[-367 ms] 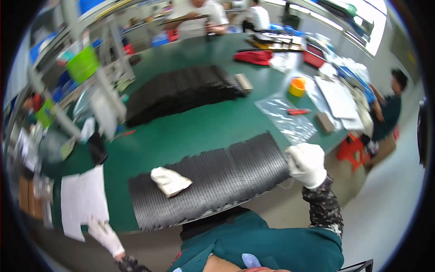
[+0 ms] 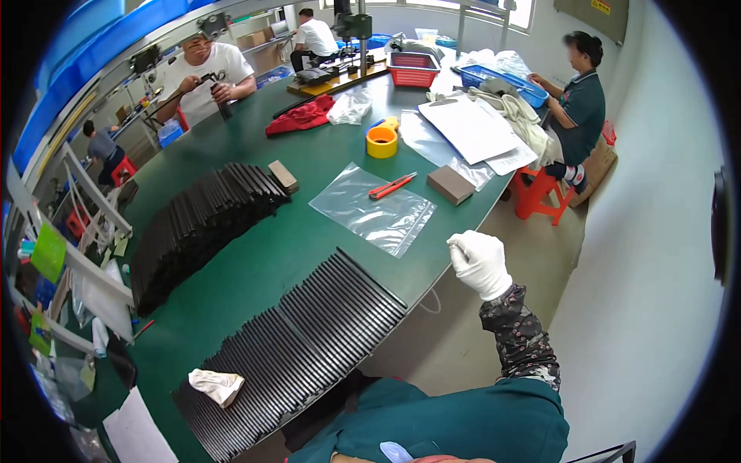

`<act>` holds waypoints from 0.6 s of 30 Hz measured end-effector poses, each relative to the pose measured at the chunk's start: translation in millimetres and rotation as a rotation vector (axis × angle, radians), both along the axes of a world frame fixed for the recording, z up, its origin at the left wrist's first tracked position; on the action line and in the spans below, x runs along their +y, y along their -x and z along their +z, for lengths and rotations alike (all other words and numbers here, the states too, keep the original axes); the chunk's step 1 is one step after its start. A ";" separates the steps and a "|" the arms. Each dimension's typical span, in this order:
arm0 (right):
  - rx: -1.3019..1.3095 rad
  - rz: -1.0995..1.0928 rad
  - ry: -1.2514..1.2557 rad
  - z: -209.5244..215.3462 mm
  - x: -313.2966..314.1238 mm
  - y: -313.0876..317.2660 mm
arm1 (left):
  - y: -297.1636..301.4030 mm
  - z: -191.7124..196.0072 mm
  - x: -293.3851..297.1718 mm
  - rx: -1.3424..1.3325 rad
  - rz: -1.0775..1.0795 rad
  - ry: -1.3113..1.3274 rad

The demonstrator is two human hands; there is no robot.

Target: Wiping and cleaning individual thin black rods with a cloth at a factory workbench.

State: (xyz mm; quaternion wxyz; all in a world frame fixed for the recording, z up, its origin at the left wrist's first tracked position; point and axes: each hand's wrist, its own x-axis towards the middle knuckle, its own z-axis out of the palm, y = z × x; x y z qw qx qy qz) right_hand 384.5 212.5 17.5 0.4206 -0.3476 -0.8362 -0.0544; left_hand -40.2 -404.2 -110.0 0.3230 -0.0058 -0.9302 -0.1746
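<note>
My right hand, in a white glove, hovers beyond the front edge of the table. Its fingers are curled closed, and whether something small is in them I cannot make out. Nearest to it lie a brown block and a clear zip bag with a red cutter knife on top. To the left of the hand a row of thin black strips lies side by side along the table edge. A crumpled white cloth rests on the strips' left end. My left hand is out of view.
A tall stack of black strips stands further back on the green table, beside a small tan block. Beyond are yellow tape, a red cloth, white sheets and a red basket. Co-workers sit around.
The view has swung to the right, so the table's things sit further left in it. My left hand, earlier at the white paper, has left the view. My right hand stays closed.
</note>
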 end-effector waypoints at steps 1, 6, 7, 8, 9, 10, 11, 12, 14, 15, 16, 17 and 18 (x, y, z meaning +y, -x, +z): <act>0.096 -0.013 0.050 -5.9 7.6 -5.3 | 1.9 -0.1 -4.4 0.005 0.002 0.009; 0.391 -0.131 0.289 -36.0 69.1 -30.4 | 15.5 -1.1 -29.5 0.156 -0.073 0.529; 0.533 -0.128 0.566 -34.2 80.7 -39.5 | 7.2 5.3 -8.7 0.069 -0.005 0.112; 0.785 -0.122 0.664 -33.0 94.5 -46.9 | 2.5 4.5 6.9 0.073 0.042 -0.049; 1.042 -0.105 0.756 -33.2 111.1 -53.6 | 0.3 5.6 17.1 0.078 0.094 -0.211; 1.042 -0.137 0.718 -46.6 140.1 -44.2 | -2.2 1.5 8.3 0.073 0.118 -0.201; 1.051 -0.179 0.663 -52.9 163.1 -46.5 | -2.0 -1.5 4.9 0.016 0.036 -0.372; 1.106 -0.214 0.695 -48.4 172.7 -51.7 | 2.5 -5.2 0.4 -0.040 -0.056 -0.544; 1.249 -0.151 0.739 -47.7 194.1 -62.9 | 9.1 -13.8 -10.0 -0.154 -0.238 -0.889; 1.289 -0.125 0.743 -45.9 201.9 -63.9 | 15.6 -19.6 -19.0 -0.210 -0.329 -1.060; 1.288 -0.121 0.741 -45.6 209.4 -62.9 | 21.1 -25.2 -28.4 -0.265 -0.420 -1.232; 1.338 -0.076 0.768 -45.9 217.3 -60.8 | 25.3 -30.7 -37.9 -0.319 -0.513 -1.403; 1.386 -0.035 0.795 -46.8 224.1 -60.4 | 30.4 -35.8 -45.5 -0.376 -0.608 -1.572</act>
